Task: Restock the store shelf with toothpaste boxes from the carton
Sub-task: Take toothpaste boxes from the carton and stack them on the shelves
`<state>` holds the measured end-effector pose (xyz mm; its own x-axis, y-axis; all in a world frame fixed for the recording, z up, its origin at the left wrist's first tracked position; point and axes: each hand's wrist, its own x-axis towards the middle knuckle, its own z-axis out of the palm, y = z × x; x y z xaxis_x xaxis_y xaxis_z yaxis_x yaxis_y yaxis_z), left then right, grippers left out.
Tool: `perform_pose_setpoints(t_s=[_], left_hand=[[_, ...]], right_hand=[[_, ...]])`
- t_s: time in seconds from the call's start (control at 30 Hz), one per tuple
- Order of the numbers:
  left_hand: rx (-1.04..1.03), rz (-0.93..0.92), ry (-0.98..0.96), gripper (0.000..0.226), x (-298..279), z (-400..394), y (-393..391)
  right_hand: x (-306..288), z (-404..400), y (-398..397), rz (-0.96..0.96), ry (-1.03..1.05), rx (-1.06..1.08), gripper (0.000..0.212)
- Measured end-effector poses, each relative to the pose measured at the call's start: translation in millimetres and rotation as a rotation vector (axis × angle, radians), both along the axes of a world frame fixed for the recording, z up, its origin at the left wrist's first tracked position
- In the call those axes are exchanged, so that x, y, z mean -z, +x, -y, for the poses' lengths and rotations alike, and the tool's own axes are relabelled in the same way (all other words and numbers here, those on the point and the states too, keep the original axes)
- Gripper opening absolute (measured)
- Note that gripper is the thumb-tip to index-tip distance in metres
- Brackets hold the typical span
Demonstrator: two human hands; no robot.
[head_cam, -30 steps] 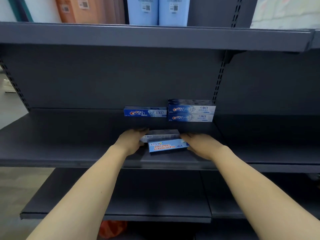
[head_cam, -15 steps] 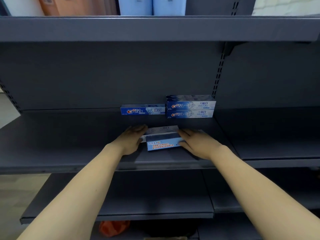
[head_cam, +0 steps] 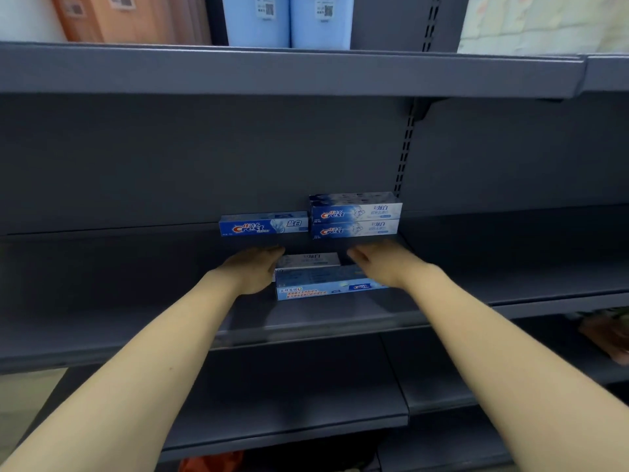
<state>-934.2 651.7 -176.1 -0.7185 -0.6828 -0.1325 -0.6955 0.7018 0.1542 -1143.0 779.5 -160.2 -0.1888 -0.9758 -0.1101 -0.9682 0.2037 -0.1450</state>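
Two toothpaste boxes lie side by side on the dark grey middle shelf [head_cam: 102,301]: a pale white one [head_cam: 311,259] behind a blue one [head_cam: 320,286]. My left hand [head_cam: 253,272] touches their left ends with straight fingers. My right hand [head_cam: 384,265] lies with straight fingers against their right ends and hides them. Against the back panel stands a blue Crest box [head_cam: 263,224], and right of it a stack of two lighter Crest boxes [head_cam: 355,216]. The carton is out of view.
The shelf above [head_cam: 306,71] carries orange packs [head_cam: 136,18] and light blue packs [head_cam: 286,20]. A lower shelf [head_cam: 289,403] juts out below my arms. Something orange [head_cam: 211,463] lies at the bottom, and a brownish item [head_cam: 606,332] sits low right.
Both hands have slid the two boxes deeper onto the shelf, closer to the row at the back. The fingers now lie straighter along the boxes' ends.
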Motion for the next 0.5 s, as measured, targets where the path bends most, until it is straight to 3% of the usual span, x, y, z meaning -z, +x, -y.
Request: perform_pose_setpoints(t_s=[0.2,0.33,0.5], left_hand=[[0.133,-0.012,-0.005,0.053,-5.0,-19.8,-22.2],[0.28,0.006,-0.103,0.056,4.7,-36.1,-34.0],[0.3,0.001,-0.092,0.058,8.6,-29.2,-34.7]], right_hand=[[-5.6,-5.9,-17.9,0.014,-0.017,0.057,0.029],[11.3,-9.7,-9.8,0.144,-0.064,0.014,0.033],[15.6,-6.2,-11.3,0.283,-0.034,0.001,0.04]])
